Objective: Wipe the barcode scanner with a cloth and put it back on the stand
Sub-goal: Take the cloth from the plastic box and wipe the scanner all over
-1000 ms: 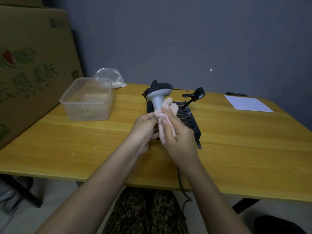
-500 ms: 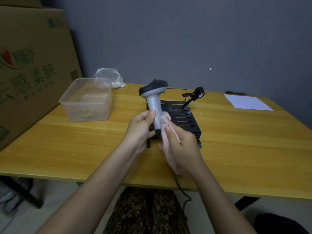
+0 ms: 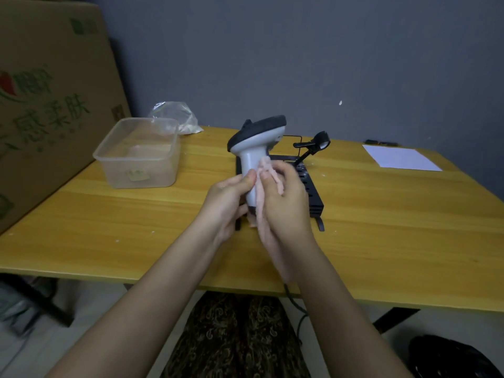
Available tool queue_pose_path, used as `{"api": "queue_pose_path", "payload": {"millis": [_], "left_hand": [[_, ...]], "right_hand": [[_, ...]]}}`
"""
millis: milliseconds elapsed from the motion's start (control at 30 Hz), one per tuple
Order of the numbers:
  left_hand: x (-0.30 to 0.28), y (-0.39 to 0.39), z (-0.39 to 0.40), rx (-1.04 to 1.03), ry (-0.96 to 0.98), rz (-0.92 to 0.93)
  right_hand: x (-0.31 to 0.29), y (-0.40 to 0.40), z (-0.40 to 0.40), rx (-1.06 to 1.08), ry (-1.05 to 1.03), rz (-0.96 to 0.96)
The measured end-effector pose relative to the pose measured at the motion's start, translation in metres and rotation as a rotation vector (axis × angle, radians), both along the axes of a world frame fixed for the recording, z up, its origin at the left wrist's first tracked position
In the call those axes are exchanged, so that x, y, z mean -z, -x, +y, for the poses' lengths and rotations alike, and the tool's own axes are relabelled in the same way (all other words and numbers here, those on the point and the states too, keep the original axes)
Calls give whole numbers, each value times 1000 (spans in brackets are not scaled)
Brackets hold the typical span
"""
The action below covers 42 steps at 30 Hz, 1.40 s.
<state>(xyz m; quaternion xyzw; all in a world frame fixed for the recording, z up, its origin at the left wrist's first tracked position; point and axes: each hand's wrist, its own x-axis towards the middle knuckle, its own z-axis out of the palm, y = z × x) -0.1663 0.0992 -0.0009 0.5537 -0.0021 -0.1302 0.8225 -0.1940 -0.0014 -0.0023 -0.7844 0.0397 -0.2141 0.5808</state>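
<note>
Cloth (image 3: 263, 197) has slid up the scanner (image 3: 255, 148) handle, right hand (image 3: 286, 203) pressing it, left hand (image 3: 229, 200) gripping opposite

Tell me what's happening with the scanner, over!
Left hand gripping scanner handle, upright. Right hand pressing pink cloth against handle. Stand behind, unblocked; scanner not yet back on it.

Both forearms bare, no sleeves, no watch or rings on left hand (image 3: 227, 200) or right hand (image 3: 286, 203). Fingers (image 3: 251, 177) w/ short plain nails. Lap in dark fabric (image 3: 234, 339) w/ tan paisley-type swirls, garment type unclear.
</note>
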Motion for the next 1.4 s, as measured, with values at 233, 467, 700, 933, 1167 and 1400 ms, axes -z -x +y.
{"api": "queue_pose_path", "payload": {"millis": [233,467,700,933,1167,1400], "left_hand": [[-1,-6,5,-102,-52,-73],[-7,-11,-8,-220,55,57],[-9,-8,-10,-203,-48,-48],[-4,-18,8,-143,-85,-68],[-4,-21,8,-56,-31,-105],[1,-22,5,-75,56,-18]], "right_hand": [[-2,-7,-11,-253,-91,177],[33,21,-5,-86,560,-39],[23,2,-14,-134,291,58],[19,-3,-40,-298,-494,321],[17,2,-29,-320,-491,252],[13,5,-13,1,370,-89]]}}
